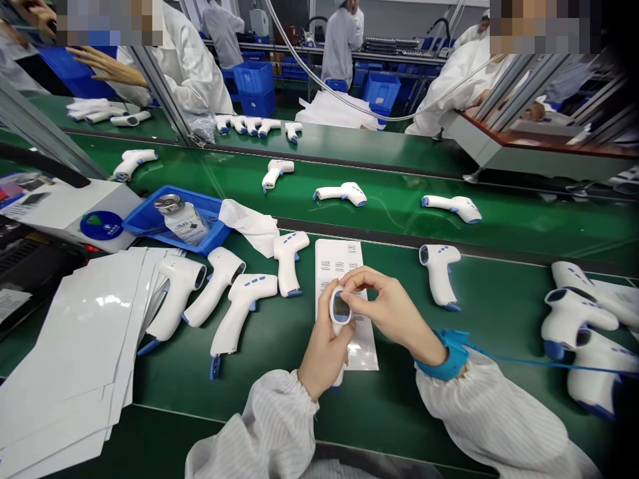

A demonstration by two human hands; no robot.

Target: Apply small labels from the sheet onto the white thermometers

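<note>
My left hand (323, 349) is wrapped round the handle of a white infrared thermometer (341, 307), its small dark screen turned toward me. My right hand (387, 306), with a blue wrist strap (444, 356) at the cuff, has thumb and fingers pinched at the screen's upper right edge. Whatever lies between those fingertips is too small to make out. Beneath both hands a printed sheet (367, 349) lies on the green bench. Left of it are several more thermometers (288, 263), and another thermometer (440, 273) lies to the right.
Loose white sheets (74, 346) cover the left side. A blue tray (142, 216) holds a metal-capped bottle (184, 219), with a white cloth (252, 226) beside it. Thermometers lie along the green conveyor (214, 179). More thermometers (579, 313) crowd the right edge, near the strap's blue cord (519, 360). White-coated people work opposite.
</note>
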